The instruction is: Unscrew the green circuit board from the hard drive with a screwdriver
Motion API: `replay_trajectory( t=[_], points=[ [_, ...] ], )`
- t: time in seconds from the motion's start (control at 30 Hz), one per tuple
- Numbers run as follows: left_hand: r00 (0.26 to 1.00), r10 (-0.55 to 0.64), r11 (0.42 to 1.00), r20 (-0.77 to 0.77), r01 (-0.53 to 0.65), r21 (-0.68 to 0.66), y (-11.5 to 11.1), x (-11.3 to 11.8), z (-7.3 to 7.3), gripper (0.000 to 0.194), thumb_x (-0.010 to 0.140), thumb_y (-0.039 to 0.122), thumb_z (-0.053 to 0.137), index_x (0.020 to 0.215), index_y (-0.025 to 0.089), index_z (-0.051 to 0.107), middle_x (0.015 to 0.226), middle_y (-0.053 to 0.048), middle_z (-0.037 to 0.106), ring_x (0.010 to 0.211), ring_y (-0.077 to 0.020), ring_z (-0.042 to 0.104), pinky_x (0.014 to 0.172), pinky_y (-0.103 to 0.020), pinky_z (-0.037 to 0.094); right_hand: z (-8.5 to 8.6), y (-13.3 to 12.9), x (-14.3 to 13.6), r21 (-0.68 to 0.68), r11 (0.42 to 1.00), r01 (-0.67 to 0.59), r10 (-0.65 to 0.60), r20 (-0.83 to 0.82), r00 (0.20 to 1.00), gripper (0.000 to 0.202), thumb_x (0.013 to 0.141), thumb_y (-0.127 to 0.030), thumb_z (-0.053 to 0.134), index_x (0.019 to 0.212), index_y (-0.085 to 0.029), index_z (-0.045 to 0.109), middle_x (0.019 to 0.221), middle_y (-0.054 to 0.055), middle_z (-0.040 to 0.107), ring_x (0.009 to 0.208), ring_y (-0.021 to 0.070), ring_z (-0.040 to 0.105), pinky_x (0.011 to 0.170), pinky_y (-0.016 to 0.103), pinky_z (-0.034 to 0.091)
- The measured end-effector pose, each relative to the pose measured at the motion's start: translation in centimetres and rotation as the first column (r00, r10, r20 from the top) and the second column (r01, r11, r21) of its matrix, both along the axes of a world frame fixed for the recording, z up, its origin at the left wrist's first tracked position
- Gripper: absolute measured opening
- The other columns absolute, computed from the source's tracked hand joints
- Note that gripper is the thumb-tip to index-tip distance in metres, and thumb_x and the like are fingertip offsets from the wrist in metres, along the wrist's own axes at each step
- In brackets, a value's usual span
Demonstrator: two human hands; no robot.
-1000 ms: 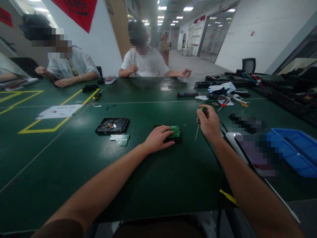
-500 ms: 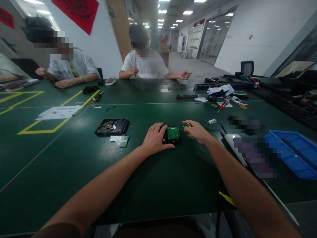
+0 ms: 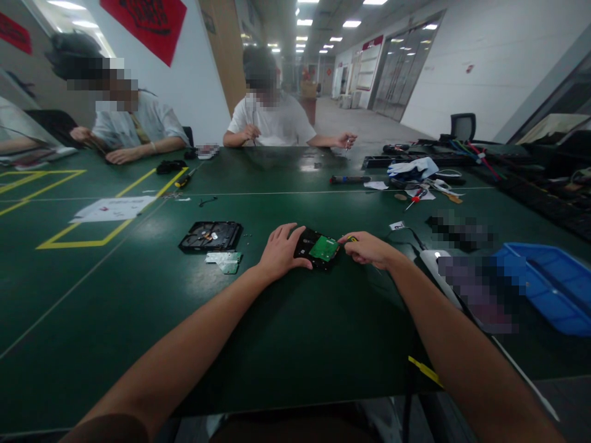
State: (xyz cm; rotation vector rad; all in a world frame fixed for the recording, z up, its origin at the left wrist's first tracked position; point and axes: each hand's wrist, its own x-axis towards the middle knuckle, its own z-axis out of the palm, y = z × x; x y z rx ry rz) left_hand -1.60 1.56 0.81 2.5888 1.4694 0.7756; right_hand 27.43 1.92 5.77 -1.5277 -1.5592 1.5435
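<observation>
A hard drive with a green circuit board on its upper face lies turned at an angle on the green table. My left hand grips its left side, thumb at the near edge and fingers at the far edge. In my closed right hand is a screwdriver with a black and yellow handle; its thin shaft points back toward me, mostly hidden under the hand. The right index fingertip reaches the drive's right edge; whether it touches, I cannot tell.
Left of the drive sit another hard drive, opened, and a loose circuit board, with tiny screws nearby. To the right are a white power strip and a blue tray. Two co-workers sit across the table.
The hard drive has turned clockwise under my left hand, which shifted slightly left. My right hand has moved down, and its index finger now reaches the drive's edge.
</observation>
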Motion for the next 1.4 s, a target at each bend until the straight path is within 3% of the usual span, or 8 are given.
replay_trajectory(
  t=[0.17,0.23,0.27,0.37,0.53,0.73,0.93,1.4],
  points=[
    [0.980,-0.196,0.978,-0.017,0.195,-0.076,-1.0,0.0,2.1,0.111,0.067,0.073,0.086,0.156,0.024,0.041,0.156,-0.018,0.046,0.146,-0.0416,0.040,0.119,-0.062,0.037,1.1,-0.6,0.7,0.060,0.987,-0.146,0.130,0.218,0.967,0.025,0.075,-0.016,0.060,0.098,-0.017,0.072,0.058,-0.004,0.054,0.044,0.0092,0.045,0.041,0.022,0.029],
    [0.969,-0.248,0.967,-0.018,0.246,-0.063,-2.0,0.7,2.7,0.102,0.074,0.076,0.078,0.154,0.024,0.043,0.157,-0.017,0.047,0.147,-0.0396,0.041,0.121,-0.060,0.037,1.2,-0.1,1.3,0.301,0.944,-0.136,-0.026,0.477,0.879,0.022,0.084,-0.021,0.060,0.101,-0.019,0.074,0.066,0.000,0.065,0.054,0.0133,0.059,0.050,0.025,0.043],
    [0.965,-0.260,0.965,-0.022,0.258,-0.047,-2.5,1.1,2.9,0.097,0.077,0.076,0.075,0.153,0.023,0.045,0.157,-0.016,0.047,0.147,-0.0391,0.041,0.121,-0.059,0.037,1.1,0.3,1.8,0.429,0.891,-0.149,-0.163,0.607,0.778,0.022,0.088,-0.024,0.060,0.104,-0.021,0.075,0.074,0.003,0.071,0.064,0.0159,0.066,0.060,0.027,0.050],
    [0.956,-0.292,0.956,-0.041,0.292,0.014,-4.1,2.0,2.6,0.082,0.086,0.071,0.070,0.149,0.022,0.050,0.154,-0.015,0.051,0.145,-0.0365,0.045,0.123,-0.057,0.036,0.2,1.4,2.8,0.536,0.834,-0.136,-0.322,0.671,0.668,0.027,0.092,-0.021,0.059,0.114,-0.017,0.075,0.114,0.014,0.075,0.103,0.0271,0.070,0.092,0.038,0.053],
    [0.961,-0.271,0.960,-0.052,0.274,0.061,-5.4,2.0,1.1,0.067,0.091,0.058,0.069,0.145,0.021,0.054,0.148,-0.015,0.056,0.141,-0.0354,0.050,0.119,-0.057,0.041,-1.8,2.0,2.1,0.548,0.799,-0.246,-0.300,0.719,0.627,0.031,0.098,-0.032,0.060,0.126,-0.021,0.071,0.122,0.013,0.072,0.112,0.0272,0.068,0.100,0.039,0.049],
    [0.942,-0.328,0.941,-0.065,0.332,0.064,-5.0,2.4,0.8,0.054,0.094,0.052,0.067,0.140,0.024,0.060,0.146,-0.012,0.058,0.138,-0.0340,0.052,0.117,-0.057,0.043,-2.6,2.0,0.8,0.546,0.764,-0.343,-0.265,0.751,0.605,0.026,0.101,-0.032,0.058,0.121,-0.023,0.072,0.121,0.011,0.070,0.108,0.0255,0.067,0.093,0.036,0.049],
    [0.941,-0.322,0.937,-0.105,0.333,0.106,-4.6,2.9,0.7,0.036,0.100,0.042,0.059,0.130,0.024,0.067,0.137,-0.009,0.065,0.133,-0.0307,0.056,0.112,-0.052,0.046,-2.7,2.1,0.7,0.540,0.763,-0.357,-0.272,0.768,0.580,0.021,0.101,-0.030,0.057,0.114,-0.023,0.072,0.118,0.011,0.069,0.104,0.0245,0.067,0.087,0.034,0.048],
    [0.924,-0.373,0.924,-0.083,0.378,0.055,-4.5,1.7,0.6,0.035,0.101,0.040,0.058,0.133,0.030,0.068,0.141,-0.005,0.067,0.128,-0.0255,0.063,0.109,-0.048,0.044,-2.8,2.5,0.2,0.505,0.799,-0.327,-0.276,0.791,0.546,0.022,0.103,-0.032,0.053,0.111,-0.019,0.068,0.118,0.014,0.067,0.103,0.0267,0.068,0.084,0.036,0.049]
  ],
)
